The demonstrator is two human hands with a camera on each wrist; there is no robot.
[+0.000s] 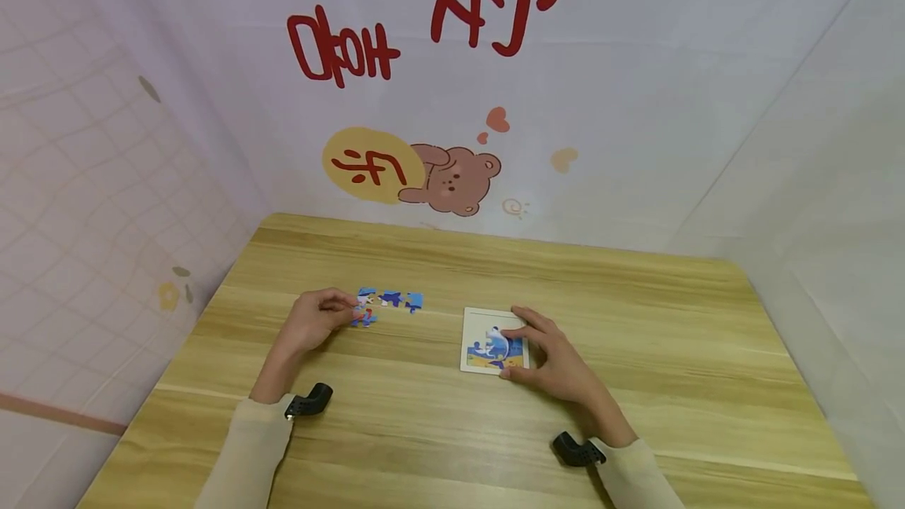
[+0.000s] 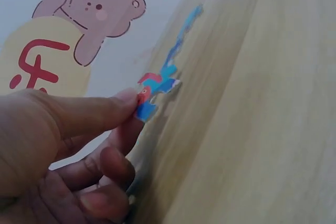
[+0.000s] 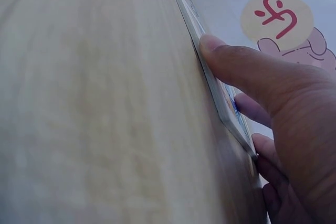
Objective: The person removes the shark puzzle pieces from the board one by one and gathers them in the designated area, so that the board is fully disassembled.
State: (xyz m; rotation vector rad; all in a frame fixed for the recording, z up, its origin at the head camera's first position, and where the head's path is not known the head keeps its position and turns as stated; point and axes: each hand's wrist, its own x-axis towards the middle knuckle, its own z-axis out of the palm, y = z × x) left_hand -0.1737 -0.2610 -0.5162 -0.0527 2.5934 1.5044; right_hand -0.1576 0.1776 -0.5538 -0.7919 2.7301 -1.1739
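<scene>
My left hand (image 1: 318,322) pinches a blue jigsaw piece with a red figure (image 2: 147,109) between thumb and fingertips, just above the tabletop. Beyond it on the table lie loose blue jigsaw pieces (image 1: 391,298), seen almost edge-on in the left wrist view. A square, white-rimmed puzzle board (image 1: 463,340) lies flat to the right. Its lower right part holds fitted pieces with a white sea animal (image 1: 498,347). My right hand (image 1: 555,356) grips the board from the right, thumb on the near edge and fingers at the far right corner; one fingertip reaches over the picture.
The light wooden table (image 1: 424,438) runs back to a white cloth wall (image 1: 622,100) printed with a bear and red characters. Cloth also hangs at the left and right. A black wrist mount (image 1: 309,400) sits on each cuff.
</scene>
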